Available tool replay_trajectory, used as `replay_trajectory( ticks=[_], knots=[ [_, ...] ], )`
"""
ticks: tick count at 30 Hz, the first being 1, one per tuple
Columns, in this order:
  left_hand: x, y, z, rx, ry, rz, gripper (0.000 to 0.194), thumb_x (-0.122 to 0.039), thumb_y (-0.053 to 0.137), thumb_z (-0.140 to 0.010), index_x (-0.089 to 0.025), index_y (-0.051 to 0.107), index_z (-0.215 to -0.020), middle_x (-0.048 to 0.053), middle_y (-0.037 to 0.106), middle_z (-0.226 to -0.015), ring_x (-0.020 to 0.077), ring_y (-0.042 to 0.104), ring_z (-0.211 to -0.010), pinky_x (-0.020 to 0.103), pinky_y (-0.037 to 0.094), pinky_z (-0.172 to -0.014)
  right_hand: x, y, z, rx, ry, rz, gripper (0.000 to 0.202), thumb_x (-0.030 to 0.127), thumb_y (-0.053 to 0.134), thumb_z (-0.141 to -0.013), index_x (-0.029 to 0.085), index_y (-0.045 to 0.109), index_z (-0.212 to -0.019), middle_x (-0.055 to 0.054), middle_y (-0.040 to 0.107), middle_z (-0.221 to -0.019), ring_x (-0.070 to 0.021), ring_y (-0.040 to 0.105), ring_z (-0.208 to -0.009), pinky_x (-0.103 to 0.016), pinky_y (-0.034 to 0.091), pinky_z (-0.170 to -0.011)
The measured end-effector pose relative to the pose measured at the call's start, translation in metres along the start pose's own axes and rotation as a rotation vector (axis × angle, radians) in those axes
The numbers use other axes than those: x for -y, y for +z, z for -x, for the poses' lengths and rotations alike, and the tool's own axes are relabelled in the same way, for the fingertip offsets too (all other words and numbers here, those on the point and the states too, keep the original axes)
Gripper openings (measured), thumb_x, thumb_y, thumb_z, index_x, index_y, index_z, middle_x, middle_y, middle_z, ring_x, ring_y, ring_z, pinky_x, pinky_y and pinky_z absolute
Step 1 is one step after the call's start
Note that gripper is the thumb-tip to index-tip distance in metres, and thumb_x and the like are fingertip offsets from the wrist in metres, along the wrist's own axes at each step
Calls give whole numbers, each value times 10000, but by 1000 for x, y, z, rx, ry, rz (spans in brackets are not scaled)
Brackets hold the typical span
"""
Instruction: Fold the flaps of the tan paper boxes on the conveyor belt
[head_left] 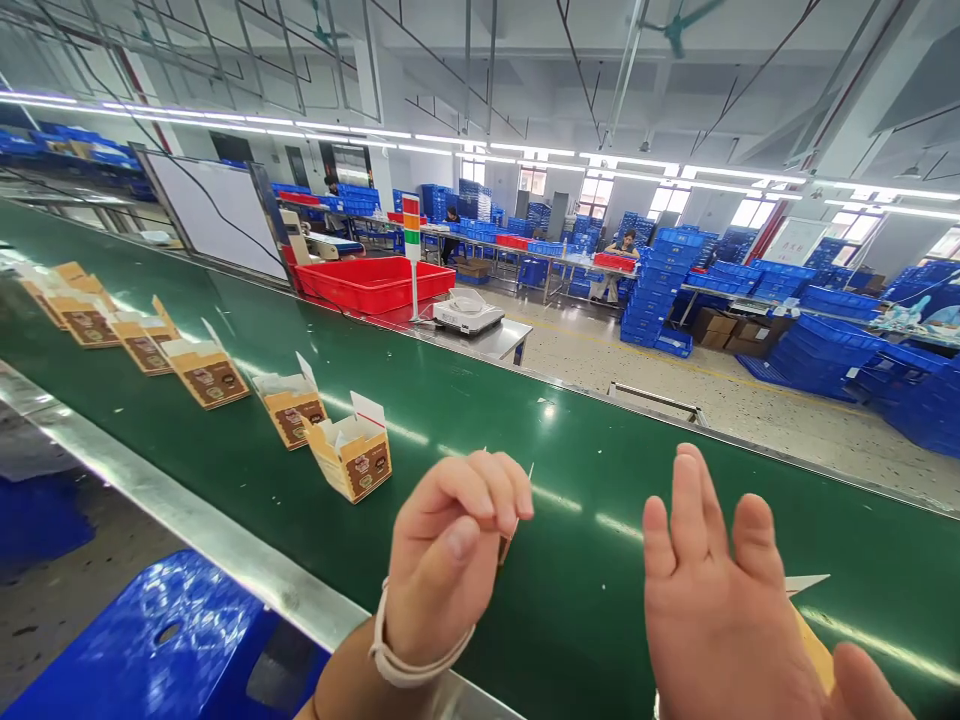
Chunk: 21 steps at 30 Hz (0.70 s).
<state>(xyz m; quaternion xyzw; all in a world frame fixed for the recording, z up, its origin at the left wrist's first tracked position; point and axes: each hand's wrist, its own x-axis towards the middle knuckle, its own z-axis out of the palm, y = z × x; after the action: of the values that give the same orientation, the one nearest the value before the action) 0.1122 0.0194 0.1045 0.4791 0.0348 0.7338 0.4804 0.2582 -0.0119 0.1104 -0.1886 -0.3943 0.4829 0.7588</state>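
Note:
My left hand (442, 560), with a pale band at the wrist, hovers over the green conveyor belt (585, 590). Its fingers are loosely bent, the thumb stands apart from the fingertips, and nothing shows between them. Just behind it is a small carton (505, 548), mostly hidden by the hand. My right hand (724, 610) is raised with palm showing and fingers stretched out, holding nothing. Beyond it, partly covered, is another carton (814, 640) with a white flap. The nearest fully visible brown and yellow carton (364, 470) stands on the belt with its top flaps up.
Several similar open cartons (210, 378) stand in a row toward the left. Across the belt are a red bin (367, 290), a signal light (412, 235) and a white scale (469, 312). A blue stool (165, 640) stands at the near left. Blue crates (664, 285) are stacked farther back.

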Motion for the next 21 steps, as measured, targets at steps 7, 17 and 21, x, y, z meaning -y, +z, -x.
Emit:
replay_trajectory(
  ticks=[7, 17, 21],
  knots=[
    [23, -78, -6, -299, 354, -572, 115, -305, 642, -826, -208, 637, -887, 32, 646, -850, 161, 582, -820, 275, 446, -719, -32, -46, 2, 104, -400, 465, 296, 232, 563, -834, 302, 637, -1112, -50, 532, -1357, -289, 475, -1272, -527, 447, -991],
    [130, -129, 19, 27, -597, -366, 757, -792, 391, -760, -128, 660, -1004, 166, 691, -1039, 273, 630, -948, 425, 456, -885, -138, -104, 45, 541, -691, 1507, 605, 157, 461, -838, 69, 337, -1424, -231, 470, -1375, -357, 391, -1327, -604, 415, -992],
    [131, -115, 34, 254, -302, -571, 638, -711, 406, -825, -165, 718, -935, 141, 705, -1033, 273, 589, -1046, 438, 417, -968, -139, -128, 19, 437, -674, 1439, 453, 232, 490, -877, 159, 478, -1325, -162, 610, -1218, -339, 516, -1216, -609, 392, -992]
  ],
)
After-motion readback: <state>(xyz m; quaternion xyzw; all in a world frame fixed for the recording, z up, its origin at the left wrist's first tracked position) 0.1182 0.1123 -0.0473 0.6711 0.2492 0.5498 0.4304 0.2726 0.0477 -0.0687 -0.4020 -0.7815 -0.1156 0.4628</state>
